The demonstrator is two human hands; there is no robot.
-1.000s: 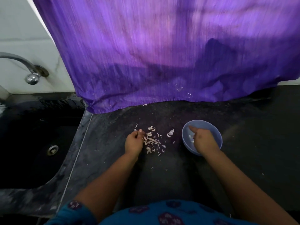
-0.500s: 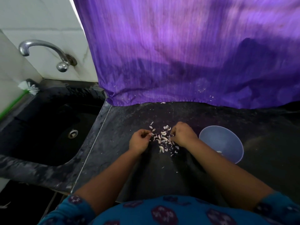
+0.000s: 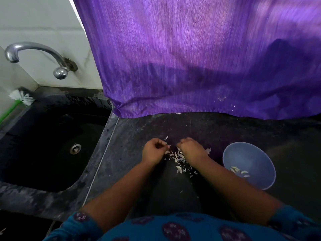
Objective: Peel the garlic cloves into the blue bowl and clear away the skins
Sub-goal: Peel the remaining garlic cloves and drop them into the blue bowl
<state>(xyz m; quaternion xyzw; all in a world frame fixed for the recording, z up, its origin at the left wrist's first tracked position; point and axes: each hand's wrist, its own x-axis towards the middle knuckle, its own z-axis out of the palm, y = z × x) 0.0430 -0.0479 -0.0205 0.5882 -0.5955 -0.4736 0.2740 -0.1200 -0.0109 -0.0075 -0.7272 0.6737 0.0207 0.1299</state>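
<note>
A dark stone counter [image 3: 225,129] runs beside a black sink [image 3: 43,136] — chrome tap [image 3: 34,51] on pale tiled wall [image 3: 34,20], purple cloth [image 3: 199,58] hanging behind, light dim.

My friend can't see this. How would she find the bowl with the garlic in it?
Start at the dark kitchen counter under the big purple cloth, to the right of the black sink. Just right of the person's right hand and the scattered white skins sits the blue bowl. It is the only round dish there, with a few pale peeled cloves inside.
</note>
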